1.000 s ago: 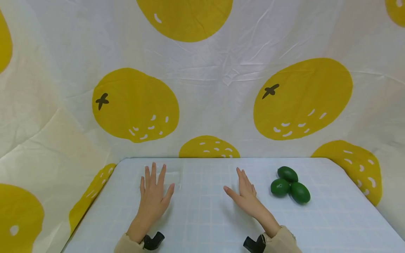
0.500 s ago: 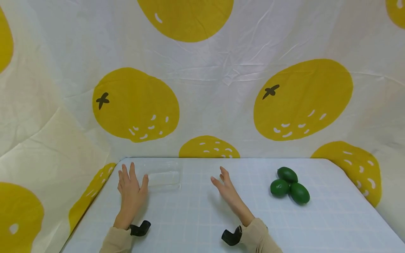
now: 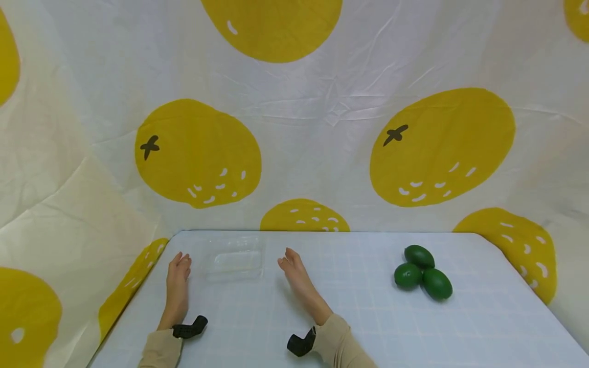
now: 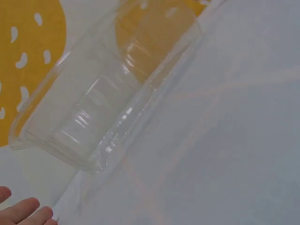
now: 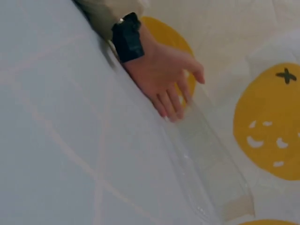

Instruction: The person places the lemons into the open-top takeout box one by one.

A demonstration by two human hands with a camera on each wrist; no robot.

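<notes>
A clear plastic tray [image 3: 236, 261] lies on the table toward the back left, its walls see-through. Just left of it is my left hand [image 3: 177, 286], apart from the tray in the head view and holding nothing. My right hand [image 3: 301, 282] is over the table on the tray's right side, a gap between them, also with nothing in it. The left wrist view shows the tray [image 4: 93, 108] close up, with a few left fingertips [image 4: 28, 211] in the lower corner. In the right wrist view my left hand [image 5: 161, 75] has its fingers stretched toward the tray's end.
Three dark green limes [image 3: 421, 272] sit together on the right part of the table. A pale checked cloth [image 3: 368, 327] covers the table. Behind and to the left hangs a white curtain [image 3: 313, 153] printed with big yellow fruit.
My left hand has moved left, off the tray, and turned its palm inward. The right hand has travelled left toward the tray. The limes stay where they were.
</notes>
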